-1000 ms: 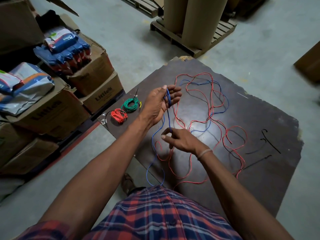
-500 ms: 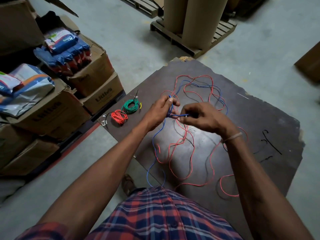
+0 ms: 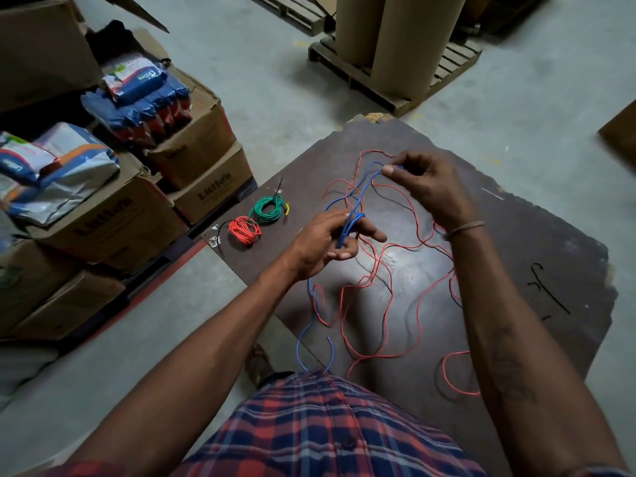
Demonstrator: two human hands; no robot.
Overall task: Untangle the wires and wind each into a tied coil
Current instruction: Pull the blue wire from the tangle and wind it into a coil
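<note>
Head view, "Little's" boxes (image 3: 203, 192), hands winding blue wire (image 3: 347, 227)

view: just the one cam, strapped on your head
facing: forward and steeply down, past your plaid shirt (image 3: 327, 425) to the dark board (image 3: 550, 235)
distance: close, your left hand (image 3: 323, 246) and right hand (image 3: 426, 187) sit mid-frame at arm's reach
lens: wide, so boxes (image 3: 113, 218) on the left and pallet (image 3: 395, 87) up top bend a bit
overlap: no second view to share with
</note>
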